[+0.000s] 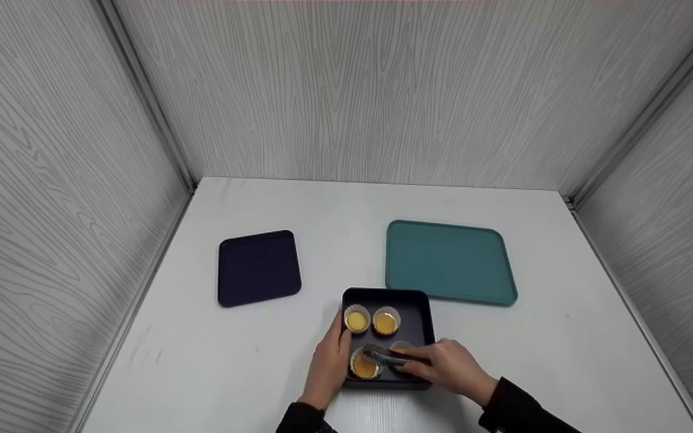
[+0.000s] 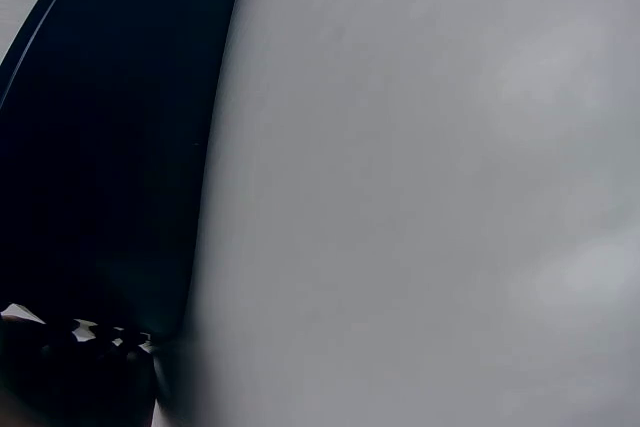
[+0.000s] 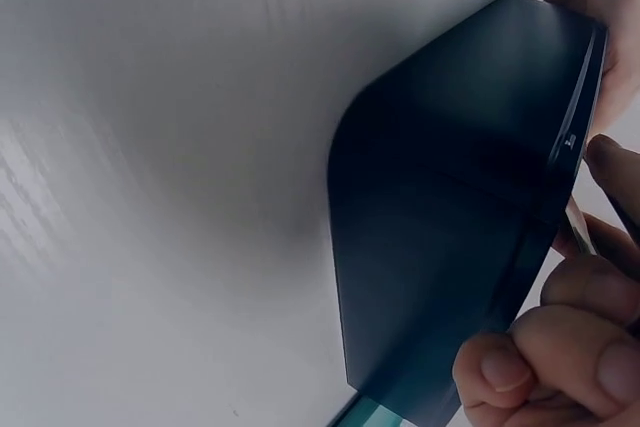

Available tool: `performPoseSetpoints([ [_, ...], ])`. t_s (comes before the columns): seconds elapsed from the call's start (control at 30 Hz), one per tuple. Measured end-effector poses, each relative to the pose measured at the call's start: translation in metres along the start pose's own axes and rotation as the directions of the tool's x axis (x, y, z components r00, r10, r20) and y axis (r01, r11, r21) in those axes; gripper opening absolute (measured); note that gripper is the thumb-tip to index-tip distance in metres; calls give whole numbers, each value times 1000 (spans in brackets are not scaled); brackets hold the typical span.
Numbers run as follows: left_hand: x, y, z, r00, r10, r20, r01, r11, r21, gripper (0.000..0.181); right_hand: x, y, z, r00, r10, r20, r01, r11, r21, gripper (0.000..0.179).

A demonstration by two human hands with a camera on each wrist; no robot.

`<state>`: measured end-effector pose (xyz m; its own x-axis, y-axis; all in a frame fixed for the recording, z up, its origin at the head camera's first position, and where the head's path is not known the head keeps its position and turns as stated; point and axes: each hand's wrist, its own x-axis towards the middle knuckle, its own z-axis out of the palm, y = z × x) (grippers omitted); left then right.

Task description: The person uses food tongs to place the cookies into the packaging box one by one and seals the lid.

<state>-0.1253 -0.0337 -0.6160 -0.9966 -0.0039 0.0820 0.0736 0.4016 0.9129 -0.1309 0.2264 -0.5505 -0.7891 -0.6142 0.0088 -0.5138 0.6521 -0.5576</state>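
Observation:
A dark square baking pan holds several egg tarts in pale paper cups. My left hand grips the pan's left wall, thumb at the rim; the left wrist view has the pan's dark outer side. With my right hand I hold dark tongs, their tips over the front left tart. Tongs and fingers partly cover the front right tart. Behind lie two more tarts, one paler yellow and one orange. Curled right fingers show beside the pan in the right wrist view.
A flat dark tray lies at the left on the white table. Behind the pan, to the right, is a larger teal tray, its front edge close to the pan's back corner. Wood-grain panels enclose the table on three sides.

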Motion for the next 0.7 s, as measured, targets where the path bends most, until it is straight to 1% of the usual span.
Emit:
performPoseSetpoints([
  [0.23,0,0,0,1000,6,1,-6,1000,-3,55,-1,1,0,1000,0,-18,-1,1000,-15,38],
  [0.4,-1,0,0,1000,15,2,-15,1000,0,54,-2,1,-2,999,18,-27,-18,1000,-4,39],
  [0.5,-1,0,0,1000,6,5,-6,1000,-7,55,-2,2,-4,999,26,-35,-26,1000,6,39],
  [0.7,0,-1,0,1000,16,0,-16,1000,4,54,-3,5,-6,996,-2,-88,3,1000,8,36],
])
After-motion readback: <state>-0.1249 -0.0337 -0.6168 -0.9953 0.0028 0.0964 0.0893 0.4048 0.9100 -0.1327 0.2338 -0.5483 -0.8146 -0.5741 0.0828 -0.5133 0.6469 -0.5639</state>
